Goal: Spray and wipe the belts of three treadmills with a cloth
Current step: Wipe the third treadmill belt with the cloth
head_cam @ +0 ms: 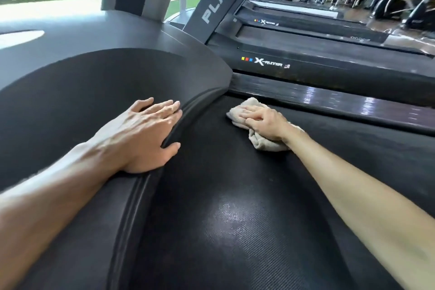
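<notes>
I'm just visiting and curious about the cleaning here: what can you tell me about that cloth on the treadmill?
The cloth is a pale beige, towel-like rag, bunched and folded rather than spread flat. It lies on the black textured belt, near its far edge beside the glossy side rail. The right hand lies on top of it, fingers spread forward, covering its middle; crumpled ends stick out ahead of the fingers and under the wrist.

Right hand [263,122] presses cloth [255,133] onto belt [235,219]; left hand [143,134] rests on motor cover [70,92].
</notes>
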`<state>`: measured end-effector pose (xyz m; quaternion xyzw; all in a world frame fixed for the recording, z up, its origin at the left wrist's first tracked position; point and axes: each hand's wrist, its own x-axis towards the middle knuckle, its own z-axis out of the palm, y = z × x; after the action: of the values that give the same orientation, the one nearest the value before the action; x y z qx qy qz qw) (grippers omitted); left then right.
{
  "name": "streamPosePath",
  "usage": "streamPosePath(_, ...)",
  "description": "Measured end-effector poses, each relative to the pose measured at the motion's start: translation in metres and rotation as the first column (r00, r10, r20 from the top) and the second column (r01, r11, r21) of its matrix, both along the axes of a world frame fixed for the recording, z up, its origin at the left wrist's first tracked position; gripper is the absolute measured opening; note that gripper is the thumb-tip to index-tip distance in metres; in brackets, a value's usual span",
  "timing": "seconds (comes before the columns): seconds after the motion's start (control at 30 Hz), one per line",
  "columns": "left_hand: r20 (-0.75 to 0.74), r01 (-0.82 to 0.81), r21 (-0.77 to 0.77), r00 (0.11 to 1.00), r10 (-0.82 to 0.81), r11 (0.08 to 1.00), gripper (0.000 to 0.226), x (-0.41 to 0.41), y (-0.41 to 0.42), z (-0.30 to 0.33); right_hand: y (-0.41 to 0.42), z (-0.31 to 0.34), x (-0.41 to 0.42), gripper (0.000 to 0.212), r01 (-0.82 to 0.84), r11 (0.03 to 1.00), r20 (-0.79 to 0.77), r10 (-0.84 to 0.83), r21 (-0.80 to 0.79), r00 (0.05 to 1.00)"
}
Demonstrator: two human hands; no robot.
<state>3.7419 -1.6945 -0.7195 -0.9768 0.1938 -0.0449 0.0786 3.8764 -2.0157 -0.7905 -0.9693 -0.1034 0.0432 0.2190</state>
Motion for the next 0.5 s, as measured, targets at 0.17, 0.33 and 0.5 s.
streamPosePath(0.17,0.016,0.008,0.018,1.0,-0.009,1.0,0.092,0.001,0.0,-0.002,-0.071,-0.005,-0.034,0.044,0.328,0.943,0.081,-0.323,-0.057,0.943)
streamPosePath(0.33,0.028,0.012,0.016,1.0,-0.012,1.0,0.099,0.002,0.0,-0.004,-0.035,0.003,-0.002,0.065,0.476,0.877,0.126,-0.466,-0.069,0.876)
streamPosePath(0.5,0.044,0.041,-0.005,0.998,-0.041,0.999,0.1,0.005,0.005,-0.007,-0.047,-0.004,-0.017,0.036,0.105,0.994,0.034,-0.105,-0.015,0.994)
